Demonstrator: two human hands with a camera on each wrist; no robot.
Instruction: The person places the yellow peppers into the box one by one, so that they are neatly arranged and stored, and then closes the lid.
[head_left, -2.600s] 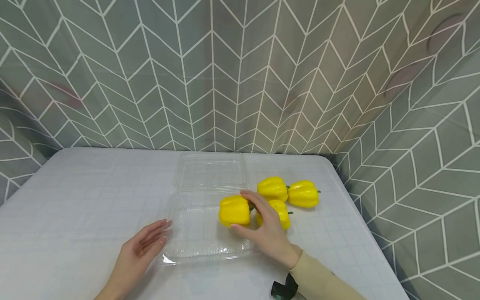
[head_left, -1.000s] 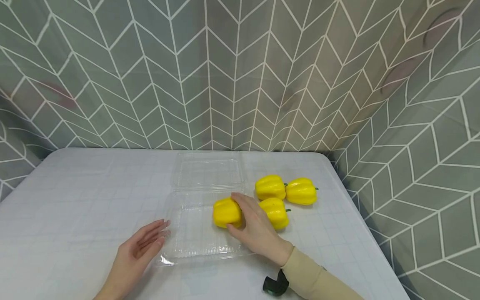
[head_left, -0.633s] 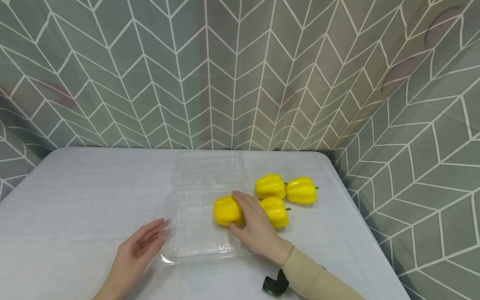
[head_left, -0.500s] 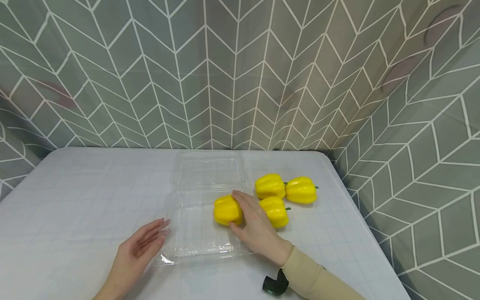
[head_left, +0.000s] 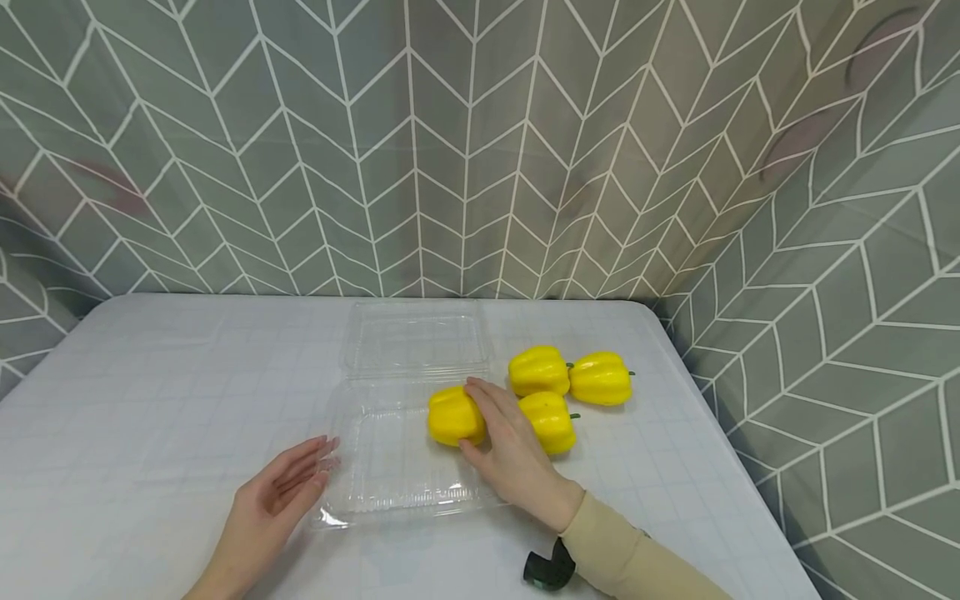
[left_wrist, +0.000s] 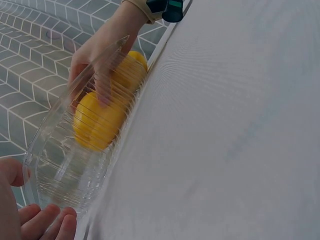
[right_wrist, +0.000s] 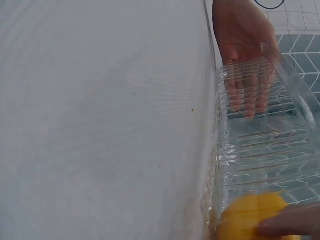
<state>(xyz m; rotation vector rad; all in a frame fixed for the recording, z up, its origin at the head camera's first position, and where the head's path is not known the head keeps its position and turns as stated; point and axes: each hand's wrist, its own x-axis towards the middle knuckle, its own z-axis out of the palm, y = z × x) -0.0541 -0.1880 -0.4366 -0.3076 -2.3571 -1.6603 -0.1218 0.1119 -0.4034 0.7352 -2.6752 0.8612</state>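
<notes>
My right hand (head_left: 521, 458) grips a yellow bell pepper (head_left: 452, 415) over the right side of a clear plastic clamshell container (head_left: 390, 479). Through the ribbed wall in the left wrist view, the held pepper (left_wrist: 95, 127) shows low in the base, thumb and fingers around it. My left hand (head_left: 272, 496) is at the container's left edge, fingers loosely extended and thumb apart. The left fingertips (left_wrist: 42, 220) touch the container's end. Its lid (head_left: 420, 340) lies folded back, away from me. The right palm hides the held pepper's stem end.
Just right of the container lies another bell pepper (head_left: 551, 423), partly behind my right hand. Two more, a nearer one (head_left: 538, 371) and a farther one (head_left: 602, 379), lie behind it. A black wrist device (head_left: 550, 567) sits under the right sleeve. A patterned curtain (head_left: 450, 150) borders the white table (head_left: 165, 392).
Compared with the oldest frame, my right hand and its pepper have shifted slightly left into the container. Over the last second both hands have stayed nearly still.
</notes>
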